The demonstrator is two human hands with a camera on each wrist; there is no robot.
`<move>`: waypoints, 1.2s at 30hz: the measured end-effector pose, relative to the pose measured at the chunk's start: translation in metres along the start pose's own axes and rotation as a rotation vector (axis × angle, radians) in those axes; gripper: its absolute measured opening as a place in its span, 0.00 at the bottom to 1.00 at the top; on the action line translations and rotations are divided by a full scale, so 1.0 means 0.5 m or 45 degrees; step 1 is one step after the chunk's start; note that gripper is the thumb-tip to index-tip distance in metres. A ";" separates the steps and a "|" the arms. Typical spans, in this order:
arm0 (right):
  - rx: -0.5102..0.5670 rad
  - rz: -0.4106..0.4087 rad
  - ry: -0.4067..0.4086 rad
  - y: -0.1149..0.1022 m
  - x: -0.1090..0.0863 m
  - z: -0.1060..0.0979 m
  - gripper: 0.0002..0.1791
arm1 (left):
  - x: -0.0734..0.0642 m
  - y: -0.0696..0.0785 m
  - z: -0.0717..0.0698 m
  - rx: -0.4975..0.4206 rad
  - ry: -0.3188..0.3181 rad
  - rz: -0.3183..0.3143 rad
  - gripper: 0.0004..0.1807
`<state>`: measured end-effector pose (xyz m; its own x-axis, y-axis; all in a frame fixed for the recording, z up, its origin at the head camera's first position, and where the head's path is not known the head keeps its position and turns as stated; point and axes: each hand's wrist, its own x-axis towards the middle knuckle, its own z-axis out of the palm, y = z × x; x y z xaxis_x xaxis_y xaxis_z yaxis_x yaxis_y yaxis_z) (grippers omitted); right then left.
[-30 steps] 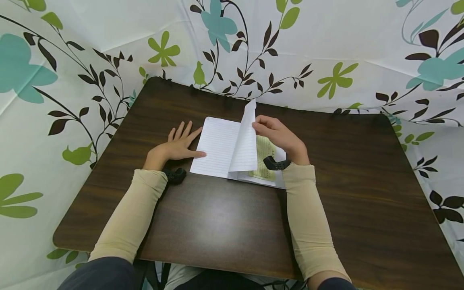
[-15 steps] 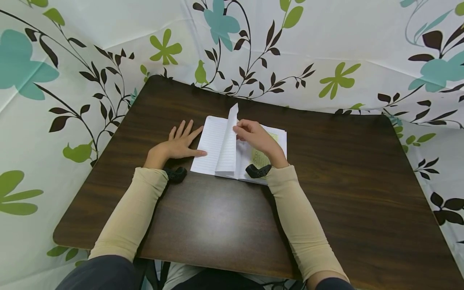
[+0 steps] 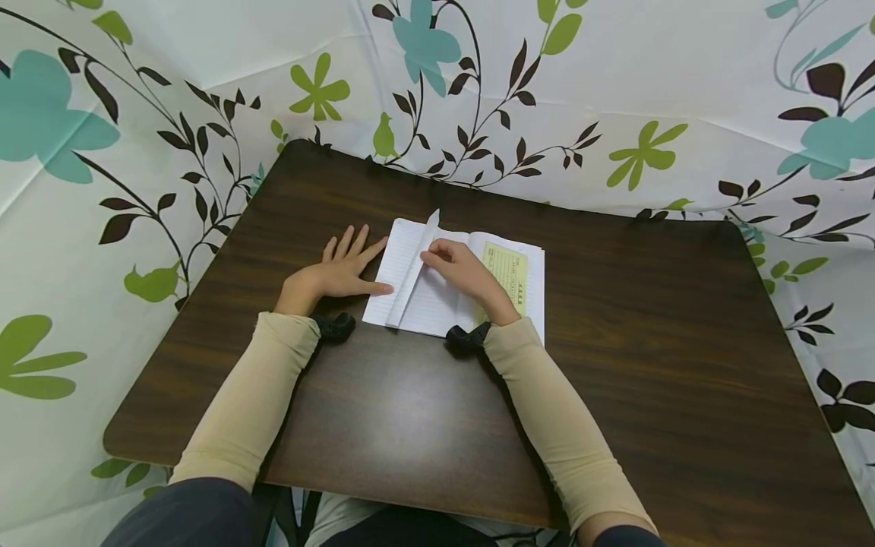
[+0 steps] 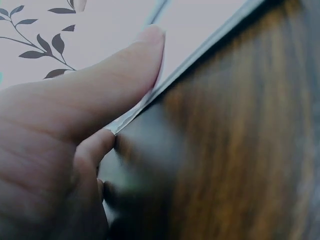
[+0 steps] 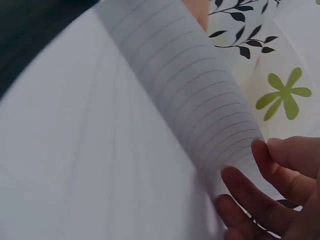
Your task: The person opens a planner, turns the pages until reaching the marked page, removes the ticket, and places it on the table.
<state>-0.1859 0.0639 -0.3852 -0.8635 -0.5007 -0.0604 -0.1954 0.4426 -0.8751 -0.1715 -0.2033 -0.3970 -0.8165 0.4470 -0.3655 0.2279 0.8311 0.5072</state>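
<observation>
An open lined notebook lies on the brown table, with a yellow printed slip on its right-hand page. One lined page stands raised over the left half, and my right hand pinches its edge between thumb and fingertips. In the right wrist view this page curves up, its edge between the fingers. My left hand lies spread with straight fingers at the notebook's left edge. Its thumb rests on the page's margin in the left wrist view.
The wooden table extends widely around the notebook. Behind it hangs a white curtain printed with leaves and flowers. Dark wrist devices sit under both wrists.
My right hand has moved left, carrying the pinched page from the notebook's middle over its left half. More of the yellow slip shows now. My left hand has stayed in place.
</observation>
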 end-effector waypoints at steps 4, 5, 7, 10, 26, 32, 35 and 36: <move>-0.021 0.010 0.010 0.005 0.005 0.010 0.13 | 0.003 0.002 -0.004 0.011 -0.018 0.007 0.58; -0.029 0.012 0.007 0.006 0.007 0.013 0.13 | 0.002 0.004 -0.005 0.021 -0.020 0.011 0.57; -0.063 0.020 0.005 0.008 0.009 0.018 0.14 | 0.001 0.008 -0.008 0.032 -0.020 0.018 0.55; -0.121 0.023 0.003 0.008 0.011 0.025 0.15 | 0.002 0.010 -0.009 0.049 -0.023 0.013 0.49; -0.205 -0.002 0.002 0.005 0.013 0.025 0.14 | 0.003 0.007 -0.005 -0.010 0.004 -0.002 0.46; -0.149 0.005 -0.051 0.007 0.009 0.020 0.13 | 0.000 0.003 0.001 -0.005 0.010 0.009 0.51; -0.147 -0.004 -0.065 0.003 0.006 0.015 0.13 | -0.001 0.002 0.003 -0.003 0.010 0.006 0.50; -0.151 -0.011 -0.063 -0.001 0.004 0.012 0.13 | -0.001 0.002 0.003 0.001 0.009 0.001 0.50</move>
<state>-0.1848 0.0582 -0.3879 -0.8382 -0.5396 -0.0792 -0.2590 0.5216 -0.8129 -0.1700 -0.2020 -0.3975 -0.8200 0.4452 -0.3596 0.2290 0.8311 0.5068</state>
